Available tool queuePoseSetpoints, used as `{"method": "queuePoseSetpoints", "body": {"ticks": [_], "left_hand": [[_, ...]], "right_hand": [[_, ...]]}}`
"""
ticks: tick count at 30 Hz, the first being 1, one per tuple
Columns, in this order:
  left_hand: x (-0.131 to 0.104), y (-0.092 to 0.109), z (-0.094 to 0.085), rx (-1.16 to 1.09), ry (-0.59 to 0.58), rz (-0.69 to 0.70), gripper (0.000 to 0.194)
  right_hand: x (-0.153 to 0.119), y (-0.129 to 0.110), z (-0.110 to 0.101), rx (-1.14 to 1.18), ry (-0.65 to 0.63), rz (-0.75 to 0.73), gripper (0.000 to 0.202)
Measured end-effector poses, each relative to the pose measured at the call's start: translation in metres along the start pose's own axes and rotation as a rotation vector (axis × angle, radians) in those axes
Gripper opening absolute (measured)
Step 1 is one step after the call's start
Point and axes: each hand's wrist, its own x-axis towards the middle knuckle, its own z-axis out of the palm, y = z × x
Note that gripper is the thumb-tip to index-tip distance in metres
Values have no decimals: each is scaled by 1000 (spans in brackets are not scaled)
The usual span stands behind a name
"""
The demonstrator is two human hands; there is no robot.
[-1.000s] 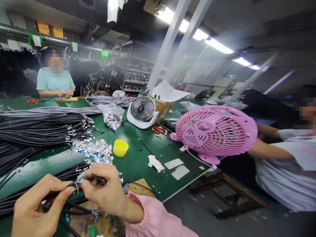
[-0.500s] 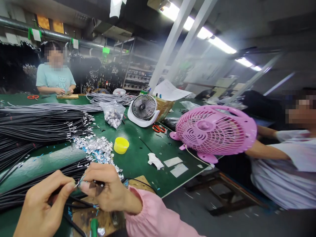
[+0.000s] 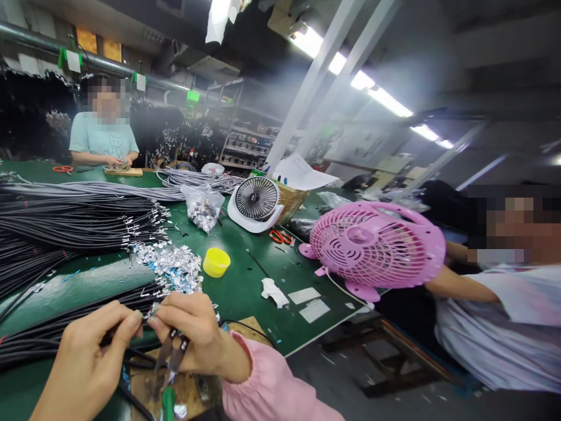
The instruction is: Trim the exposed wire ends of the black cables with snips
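Note:
My left hand (image 3: pixel 94 351) is closed, its thumb and forefinger pinching the end of a black cable, mostly hidden by the fingers. Close beside it, my right hand (image 3: pixel 197 333) is curled around a pair of small snips (image 3: pixel 173 354), whose dark blades point down and stand apart. The thumb and forefinger of that hand meet at the thin wire ends between both hands; the exact contact is too small to tell. Below lies a worn wooden board (image 3: pixel 144 392) with a green-handled tool (image 3: pixel 168 403) on it.
Bundles of black cables (image 3: pixel 65 228) lie at left, beside a heap of foil scraps (image 3: pixel 175 266). A yellow cup (image 3: pixel 216 262), a small white fan (image 3: pixel 255 202), orange-handled scissors (image 3: pixel 280 237) and a pink fan (image 3: pixel 377 245) stand or lie beyond. One person sits opposite, another at right.
The snips in my right hand have swung so their blades point down and show more. My fingertips hide more of the wire ends. The view has shifted slightly.

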Motion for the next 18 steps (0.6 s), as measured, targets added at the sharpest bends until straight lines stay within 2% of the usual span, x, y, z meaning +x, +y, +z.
{"method": "queuePoseSetpoints", "body": {"ticks": [3,5,8,13,15,18], "left_hand": [[-1,-8,4,-107,-91,-98,50],[-4,-14,5,-227,-128,-156,51],[-9,-14,7,-374,-87,-222,42],[-13,0,13,-289,78,-390,36],[-13,0,14,-301,64,-423,39],[-14,-5,12,-390,10,-527,47]], "right_hand": [[-6,4,3,241,4,195,30],[-7,4,5,384,22,289,37],[-5,0,9,460,58,379,44],[-5,-9,12,615,198,549,42],[-2,-9,7,651,222,587,40],[10,-7,-12,726,321,656,40]]}}
